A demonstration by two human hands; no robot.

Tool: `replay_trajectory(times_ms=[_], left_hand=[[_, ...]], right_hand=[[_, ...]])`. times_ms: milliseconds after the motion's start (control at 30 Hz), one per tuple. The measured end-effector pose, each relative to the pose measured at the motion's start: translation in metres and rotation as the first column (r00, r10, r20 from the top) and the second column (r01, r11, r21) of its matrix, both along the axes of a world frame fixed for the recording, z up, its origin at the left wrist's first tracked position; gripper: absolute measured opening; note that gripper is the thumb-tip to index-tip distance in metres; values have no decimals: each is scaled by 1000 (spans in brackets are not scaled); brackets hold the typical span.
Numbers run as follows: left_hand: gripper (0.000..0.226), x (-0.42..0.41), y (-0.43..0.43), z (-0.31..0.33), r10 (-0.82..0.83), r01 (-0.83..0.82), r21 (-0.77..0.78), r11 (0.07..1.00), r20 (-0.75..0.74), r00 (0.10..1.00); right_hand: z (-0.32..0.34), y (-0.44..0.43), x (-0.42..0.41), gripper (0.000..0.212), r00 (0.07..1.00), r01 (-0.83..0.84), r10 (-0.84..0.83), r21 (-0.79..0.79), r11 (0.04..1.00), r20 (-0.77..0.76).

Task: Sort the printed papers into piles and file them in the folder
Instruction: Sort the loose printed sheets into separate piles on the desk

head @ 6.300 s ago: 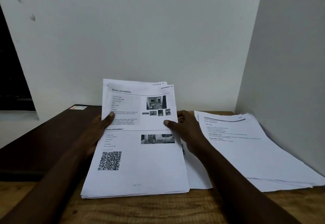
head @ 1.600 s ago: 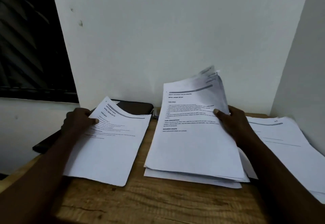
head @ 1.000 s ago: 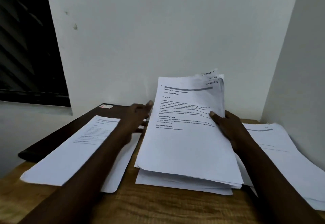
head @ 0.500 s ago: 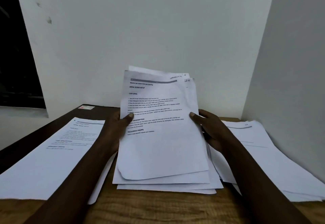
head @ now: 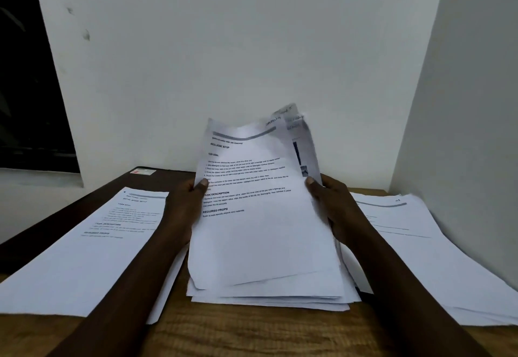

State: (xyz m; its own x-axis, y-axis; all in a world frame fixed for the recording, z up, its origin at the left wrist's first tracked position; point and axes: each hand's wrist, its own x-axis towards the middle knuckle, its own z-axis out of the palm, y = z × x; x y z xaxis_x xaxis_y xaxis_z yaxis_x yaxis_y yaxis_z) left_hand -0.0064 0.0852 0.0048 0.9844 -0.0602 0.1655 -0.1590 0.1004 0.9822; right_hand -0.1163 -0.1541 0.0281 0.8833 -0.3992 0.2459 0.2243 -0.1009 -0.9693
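A stack of printed papers (head: 263, 244) stands tilted up in the middle of the wooden table (head: 252, 334), its lower edge resting on the table. My left hand (head: 186, 205) grips the top sheet's left edge, thumb on the text. My right hand (head: 333, 205) holds the stack's right edge, where the sheets behind fan apart. A pile of text sheets (head: 92, 253) lies flat on the left, partly over the dark folder (head: 112, 188). Another pile (head: 414, 247) lies flat on the right.
A white wall rises right behind the table and a second white wall closes in the right side. A dark window opening is at the far left. A small red-and-white label (head: 143, 172) sits on the folder's far corner.
My left hand put a sheet on the left pile, then came back to the middle stack's left edge. The top sheets have since bent and fanned at the right.
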Motion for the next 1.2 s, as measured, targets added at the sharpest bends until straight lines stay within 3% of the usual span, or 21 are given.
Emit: replay_trajectory(times_ms=[67,167,267,400,467,533,633,733,1033,1133,1200], left_hand=[[28,6,11,-2,54,-54,37,998,22,998],[44,10,29,1,10,-10,11,1000,-8,1000],[25,8,52,22,-5,5,-7,1000,20,1000],[21,21,112,45,172,-181,179,967,64,983],[36,34,157,46,146,-147,344,927,31,989],[64,40,190,41,139,-113,550,827,-6,990],[41,33,197,33,180,-131,683,719,-1,984],[41,29,191,23,214,-160,743,650,23,977],[31,31,174,13,342,-263,788,556,71,937],[45,29,171,13,382,-303,815,493,109,918],[51,24,163,15,440,-415,795,444,210,873]], right_hand=[[-2,-3,0,20,997,76,-75,-71,995,20],[-2,-8,-2,19,982,188,-184,-136,973,37],[0,-15,-4,13,961,275,-268,-135,952,62],[0,-33,-6,15,913,403,-401,-9,915,67],[4,-34,-11,14,925,371,-377,93,924,44],[8,-31,-12,13,952,295,-304,153,943,38],[8,-21,-9,9,979,192,-203,216,957,30],[6,-8,-5,12,989,142,-147,182,973,12],[-2,8,2,10,996,83,-83,-9,997,-35],[-5,11,4,12,997,72,-73,-38,997,-31],[-6,11,5,11,997,76,-77,-34,997,-32]])
